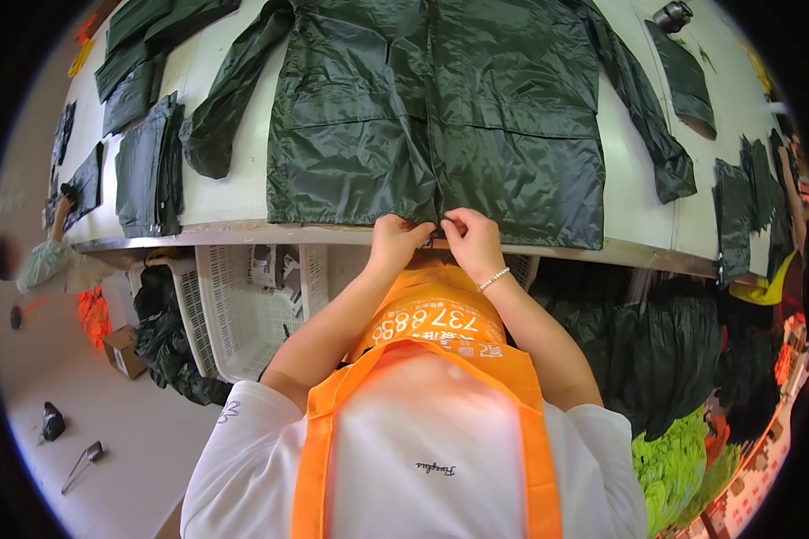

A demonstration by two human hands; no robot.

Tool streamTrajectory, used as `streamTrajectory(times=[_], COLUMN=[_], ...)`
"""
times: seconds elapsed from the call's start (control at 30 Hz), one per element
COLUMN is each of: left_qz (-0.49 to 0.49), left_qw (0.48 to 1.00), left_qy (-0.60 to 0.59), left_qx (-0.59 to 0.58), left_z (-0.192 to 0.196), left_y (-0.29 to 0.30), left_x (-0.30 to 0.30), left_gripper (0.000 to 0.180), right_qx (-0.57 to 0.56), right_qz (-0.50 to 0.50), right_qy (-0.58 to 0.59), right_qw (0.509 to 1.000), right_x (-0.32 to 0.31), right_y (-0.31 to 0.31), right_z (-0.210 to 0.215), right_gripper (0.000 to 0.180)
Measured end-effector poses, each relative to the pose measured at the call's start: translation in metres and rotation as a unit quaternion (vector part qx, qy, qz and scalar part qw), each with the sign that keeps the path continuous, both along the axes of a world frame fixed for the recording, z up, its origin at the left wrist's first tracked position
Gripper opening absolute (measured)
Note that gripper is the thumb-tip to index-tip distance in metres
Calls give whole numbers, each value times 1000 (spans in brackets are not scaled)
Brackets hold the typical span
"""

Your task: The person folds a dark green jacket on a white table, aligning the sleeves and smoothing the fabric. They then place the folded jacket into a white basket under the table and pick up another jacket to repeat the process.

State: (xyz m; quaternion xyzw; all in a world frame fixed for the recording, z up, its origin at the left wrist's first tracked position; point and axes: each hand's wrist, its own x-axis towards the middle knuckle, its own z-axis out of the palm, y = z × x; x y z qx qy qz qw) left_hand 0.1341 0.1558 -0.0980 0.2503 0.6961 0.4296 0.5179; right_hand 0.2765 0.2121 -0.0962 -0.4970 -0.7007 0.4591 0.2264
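Note:
A dark green rain jacket (360, 108) lies spread on the white table, its sleeves out to both sides and its hem along the near edge. Both hands meet at the bottom of its front opening. My left hand (398, 241) pinches the hem corner of the left front panel. Close beside it, my right hand (473, 242), with a beaded bracelet at the wrist, pinches the corner of the right panel. The fingertips of the two hands almost touch. Whatever zip end may sit between them is too small to make out.
Folded dark green garments (148, 166) lie on the table (229, 193) at left, more (734, 211) at right. Below the edge stand a white plastic basket (234, 323) and hanging dark garments (665, 350). A co-worker (49, 265) handles a dark piece at far left.

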Motion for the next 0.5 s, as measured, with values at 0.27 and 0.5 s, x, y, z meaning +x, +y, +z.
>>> streamTrajectory(times=[0.27, 0.5], left_qz=[39, 125], left_qw=[994, 938], left_qy=[-101, -322], left_qx=[26, 8], left_z=[5, -2], left_y=[-1, -1], left_x=[6, 14], left_gripper=[27, 23], right_qx=[186, 234], right_qz=[-68, -48], right_qy=[-19, -28], right_qw=[980, 971], right_x=[-17, -21], right_y=[-14, -27], right_z=[14, 18], right_gripper=[10, 11])
